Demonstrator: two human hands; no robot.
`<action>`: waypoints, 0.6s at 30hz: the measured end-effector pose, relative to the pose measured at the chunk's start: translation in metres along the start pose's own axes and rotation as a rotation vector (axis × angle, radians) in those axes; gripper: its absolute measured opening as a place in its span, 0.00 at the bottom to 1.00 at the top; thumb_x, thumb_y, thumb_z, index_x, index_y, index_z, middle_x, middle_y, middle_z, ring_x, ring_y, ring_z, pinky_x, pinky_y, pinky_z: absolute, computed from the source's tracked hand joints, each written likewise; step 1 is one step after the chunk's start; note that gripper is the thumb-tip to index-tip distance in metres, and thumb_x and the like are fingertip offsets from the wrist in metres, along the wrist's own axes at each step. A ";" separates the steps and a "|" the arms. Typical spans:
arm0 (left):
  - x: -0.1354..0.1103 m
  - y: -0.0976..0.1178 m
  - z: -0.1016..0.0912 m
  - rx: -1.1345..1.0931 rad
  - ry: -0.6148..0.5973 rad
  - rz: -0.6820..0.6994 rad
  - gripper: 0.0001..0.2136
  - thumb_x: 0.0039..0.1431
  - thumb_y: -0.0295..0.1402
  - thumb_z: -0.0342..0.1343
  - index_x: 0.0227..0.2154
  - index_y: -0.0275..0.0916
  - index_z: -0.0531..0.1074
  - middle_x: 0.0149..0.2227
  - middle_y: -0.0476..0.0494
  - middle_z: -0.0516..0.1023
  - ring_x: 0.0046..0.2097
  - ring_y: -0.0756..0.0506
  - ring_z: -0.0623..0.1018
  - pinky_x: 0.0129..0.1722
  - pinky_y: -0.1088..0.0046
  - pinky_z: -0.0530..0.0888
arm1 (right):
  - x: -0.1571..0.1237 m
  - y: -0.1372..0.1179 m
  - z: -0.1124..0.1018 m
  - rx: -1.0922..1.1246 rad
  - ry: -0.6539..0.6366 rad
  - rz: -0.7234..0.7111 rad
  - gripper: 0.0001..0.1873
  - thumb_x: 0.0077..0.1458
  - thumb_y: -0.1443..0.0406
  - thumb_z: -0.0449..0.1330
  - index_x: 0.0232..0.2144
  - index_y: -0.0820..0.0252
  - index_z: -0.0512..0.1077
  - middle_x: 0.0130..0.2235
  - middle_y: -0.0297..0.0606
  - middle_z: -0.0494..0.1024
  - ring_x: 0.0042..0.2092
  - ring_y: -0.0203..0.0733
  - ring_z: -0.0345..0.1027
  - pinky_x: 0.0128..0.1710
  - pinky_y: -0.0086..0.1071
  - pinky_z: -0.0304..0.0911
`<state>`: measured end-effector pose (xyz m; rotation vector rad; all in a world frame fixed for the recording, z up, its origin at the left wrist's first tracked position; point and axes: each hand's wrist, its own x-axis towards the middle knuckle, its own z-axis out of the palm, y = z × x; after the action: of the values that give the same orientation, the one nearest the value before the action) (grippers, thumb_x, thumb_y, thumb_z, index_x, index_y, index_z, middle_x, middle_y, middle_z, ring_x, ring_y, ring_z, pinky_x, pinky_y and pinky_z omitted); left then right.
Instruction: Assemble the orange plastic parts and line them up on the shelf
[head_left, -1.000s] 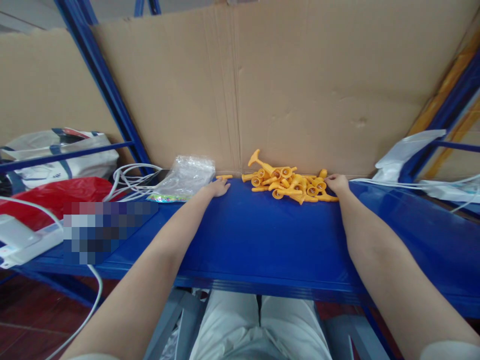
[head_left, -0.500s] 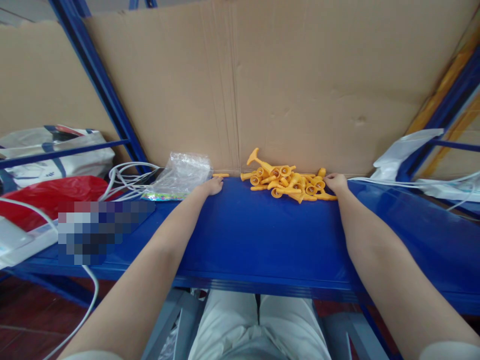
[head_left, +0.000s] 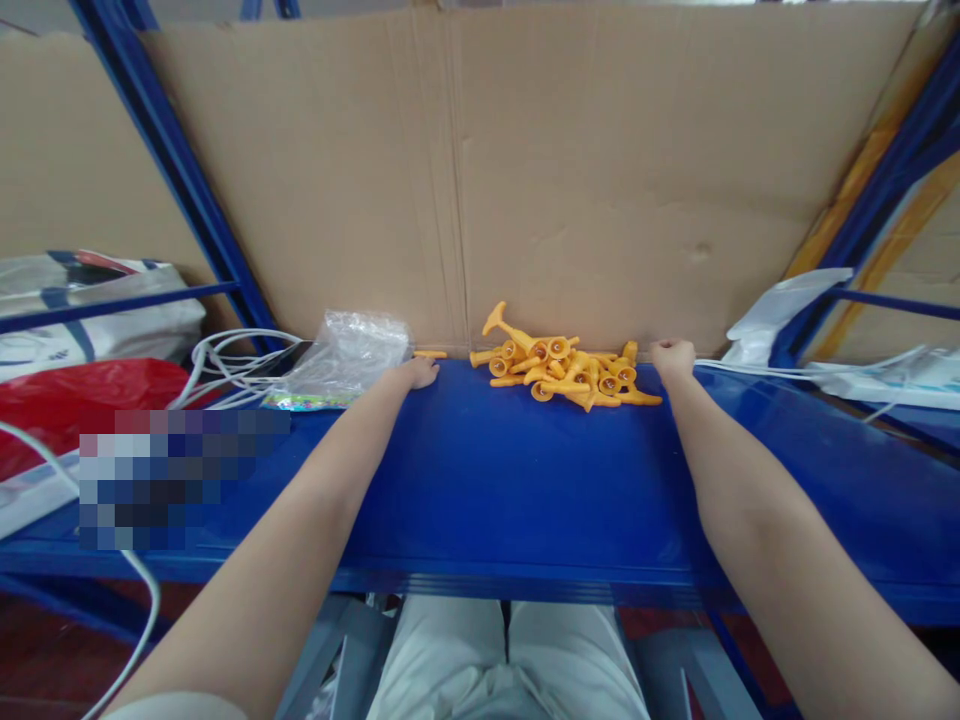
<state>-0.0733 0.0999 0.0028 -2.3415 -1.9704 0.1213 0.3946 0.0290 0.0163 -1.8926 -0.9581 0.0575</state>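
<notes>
A heap of orange plastic parts lies against the cardboard on the blue shelf top. Several show flared, cup-like ends with something small inside; one at the upper left has a T-shaped end sticking up. My right hand is just right of the heap, closed with its fingers curled; anything inside is hidden. My left hand rests low on the shelf, its fingers stretched out, left of the heap. Right behind it lies a single thin orange piece. A clear plastic bag is next to my left hand.
Brown cardboard stands upright along the back. At left are coiled white cables, a red bag and a blurred-out item. At right, a white plastic bag sits by the blue post.
My right hand has come slightly away from the heap's right end and is more closed. The left hand stays by the thin orange piece. The whole view has shifted a little.
</notes>
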 end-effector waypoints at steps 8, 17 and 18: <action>-0.002 0.000 0.000 0.016 -0.012 -0.007 0.29 0.70 0.38 0.35 0.66 0.29 0.65 0.68 0.32 0.67 0.68 0.40 0.68 0.67 0.67 0.63 | 0.001 -0.008 -0.013 -0.092 -0.154 -0.168 0.08 0.51 0.72 0.59 0.29 0.61 0.78 0.36 0.46 0.83 0.47 0.52 0.77 0.49 0.36 0.70; -0.009 0.003 -0.004 0.007 -0.013 -0.026 0.29 0.70 0.38 0.35 0.67 0.29 0.63 0.68 0.34 0.66 0.69 0.41 0.67 0.68 0.69 0.62 | -0.002 -0.008 -0.007 -0.133 -0.256 -0.238 0.09 0.51 0.72 0.60 0.24 0.56 0.75 0.32 0.37 0.82 0.44 0.44 0.79 0.47 0.30 0.70; -0.010 0.003 -0.004 0.004 -0.012 -0.029 0.29 0.70 0.38 0.35 0.67 0.29 0.63 0.68 0.34 0.66 0.69 0.41 0.66 0.68 0.69 0.62 | -0.002 -0.008 -0.006 -0.132 -0.265 -0.245 0.08 0.52 0.72 0.59 0.24 0.57 0.76 0.33 0.37 0.83 0.44 0.44 0.79 0.47 0.30 0.70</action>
<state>-0.0714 0.0896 0.0067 -2.3136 -2.0070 0.1383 0.3915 0.0248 0.0252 -1.9038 -1.3982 0.1033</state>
